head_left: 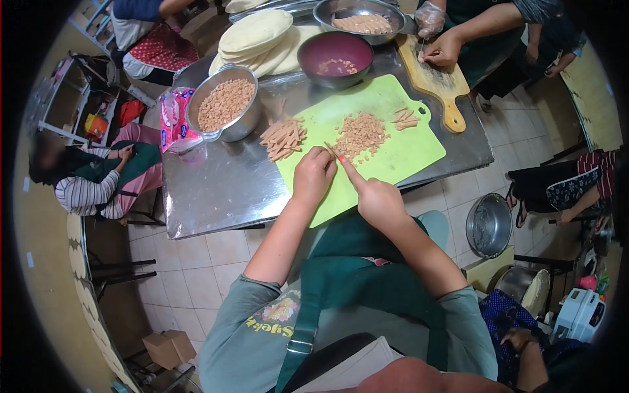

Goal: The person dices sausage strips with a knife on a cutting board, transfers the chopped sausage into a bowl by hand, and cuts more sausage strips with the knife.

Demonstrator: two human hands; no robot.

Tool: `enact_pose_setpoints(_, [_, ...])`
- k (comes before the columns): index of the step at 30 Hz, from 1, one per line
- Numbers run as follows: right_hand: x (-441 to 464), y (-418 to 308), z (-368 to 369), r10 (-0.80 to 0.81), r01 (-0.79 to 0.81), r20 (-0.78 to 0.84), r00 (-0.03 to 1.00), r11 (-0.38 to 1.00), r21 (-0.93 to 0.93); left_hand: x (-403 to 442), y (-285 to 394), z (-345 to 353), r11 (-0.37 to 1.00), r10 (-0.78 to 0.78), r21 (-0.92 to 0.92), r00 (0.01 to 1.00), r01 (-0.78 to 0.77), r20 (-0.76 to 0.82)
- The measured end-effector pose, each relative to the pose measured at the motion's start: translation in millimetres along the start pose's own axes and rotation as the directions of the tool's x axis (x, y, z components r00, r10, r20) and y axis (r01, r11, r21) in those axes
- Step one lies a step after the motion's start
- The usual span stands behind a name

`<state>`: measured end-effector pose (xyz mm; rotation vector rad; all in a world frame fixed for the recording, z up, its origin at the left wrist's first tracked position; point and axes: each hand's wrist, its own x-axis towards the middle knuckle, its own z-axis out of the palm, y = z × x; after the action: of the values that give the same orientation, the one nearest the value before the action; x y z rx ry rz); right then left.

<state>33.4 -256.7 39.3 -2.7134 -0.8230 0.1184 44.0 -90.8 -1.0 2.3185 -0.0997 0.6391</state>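
My right hand is closed around a small knife, its index finger stretched along it; a bit of orange shows by the fingertip. Just left of the blade, my left hand has its fingers curled down on the green cutting board; what lies under them is hidden. Pinkish diced pieces, which look like sausage, are heaped beyond the knife. Uncut strips lie at the board's left edge, beyond my left hand. A few more strips rest near the board's right corner.
A metal pot of diced pieces stands left, beside a pink package. Behind are stacked flatbreads, a maroon-lined bowl and a steel bowl. A co-worker's hands work over a wooden board.
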Motion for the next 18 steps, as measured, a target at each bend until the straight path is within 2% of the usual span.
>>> enact_pose_setpoints(3, [-4.9, 2.8, 4.9, -0.017, 0.018, -0.039, 0.999, 1.000, 0.024, 0.7, 1.8, -1.0, 1.000, -0.012, -0.016, 1.000, 0.012, -0.018])
enact_pose_setpoints(6, [-27.0, 2.8, -2.1, 0.035, -0.035, 0.015, 0.999, 0.998, 0.043, 0.6, 0.8, -2.3, 0.999, -0.034, -0.037, 0.999, 0.033, -0.013])
enact_pose_setpoints(8, [-42.0, 4.0, -1.4, 0.023, -0.021, -0.082, 0.996, 0.999, 0.033, 1.8, -1.3, -3.4, 1.000, -0.019, -0.017, 1.000, 0.019, -0.011])
enact_pose_setpoints(14, [-42.5, 7.4, -10.3, 0.011, 0.005, -0.180, 0.984, 0.996, 0.089, -3.0, -3.7, -3.5, 0.999, 0.007, 0.040, 1.000, -0.006, -0.021])
enact_pose_setpoints(18, [-27.9, 0.1, -15.1, 0.012, -0.005, -0.127, 0.992, 0.998, 0.055, -2.4, -1.9, -2.9, 0.999, 0.012, 0.035, 0.999, -0.011, -0.034])
